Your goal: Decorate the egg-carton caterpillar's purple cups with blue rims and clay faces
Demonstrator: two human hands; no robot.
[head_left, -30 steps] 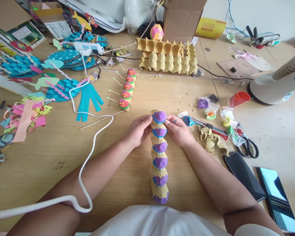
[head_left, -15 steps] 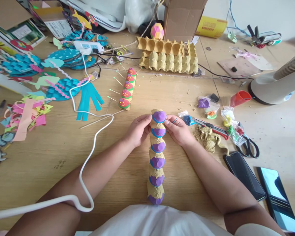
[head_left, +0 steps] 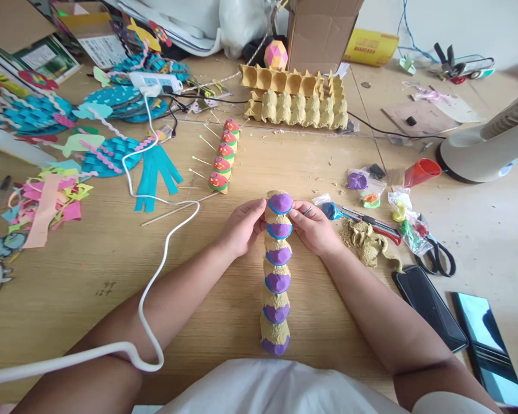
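In front of my body is a strip of egg carton (head_left: 277,269) whose bumps carry purple clay caps edged with blue. Its long side runs away from me. My left hand (head_left: 247,227) pinches the far end from the left, thumb at the edge. On the opposite side, my right hand (head_left: 311,226) grips the same end between thumb and fingers. A small bit of blue shows at the right index finger; I cannot tell what it is. Farther off to the left lies a shorter egg carton strip (head_left: 224,155) with red and green clay faces and thin sticks poking out.
A white cable (head_left: 168,241) loops over my left forearm. Right of my hands lie a utility knife (head_left: 366,221), bagged clay, carton scraps (head_left: 369,244), scissors (head_left: 438,256) and two phones. Uncut egg cartons (head_left: 304,109) sit at the back; paper scraps (head_left: 52,198) at left.
The purple-capped strip has shifted very slightly right and its near end a little away from me. Both hands keep their hold on the far end.
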